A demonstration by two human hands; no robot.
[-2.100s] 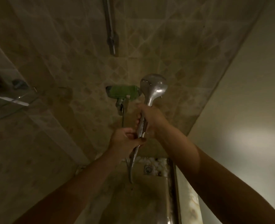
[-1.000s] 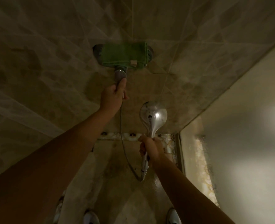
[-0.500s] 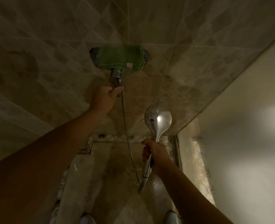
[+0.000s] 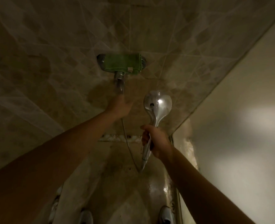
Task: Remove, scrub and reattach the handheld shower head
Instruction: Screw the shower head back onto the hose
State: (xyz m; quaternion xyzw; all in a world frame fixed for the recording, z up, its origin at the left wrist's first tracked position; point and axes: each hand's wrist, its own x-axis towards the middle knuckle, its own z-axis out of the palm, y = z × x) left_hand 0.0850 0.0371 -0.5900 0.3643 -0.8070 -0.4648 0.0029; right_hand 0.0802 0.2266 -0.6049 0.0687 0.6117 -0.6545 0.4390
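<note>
My right hand (image 4: pixel 154 141) grips the handle of the chrome shower head (image 4: pixel 157 104), which stands upright with its round back toward me. The metal hose (image 4: pixel 130 151) runs from the handle's lower end up to my left hand (image 4: pixel 120 107). That hand is blurred and sits just under the chrome spout (image 4: pixel 119 84) of the wall mixer, its fingers reaching up and its thumb spread to the right. It holds nothing that I can see. A folded green cloth (image 4: pixel 123 63) lies draped over the mixer body.
A tiled wall (image 4: pixel 52 62) fills the view ahead and a pale wall (image 4: pixel 238 126) stands on the right. A metal door frame (image 4: pixel 176 183) runs down the right side of the shower floor. My shoes (image 4: pixel 85 217) show at the bottom edge.
My left hand has slid down off the mixer spout and loosened, with the thumb now spread. The right hand still holds the shower head in much the same place.
</note>
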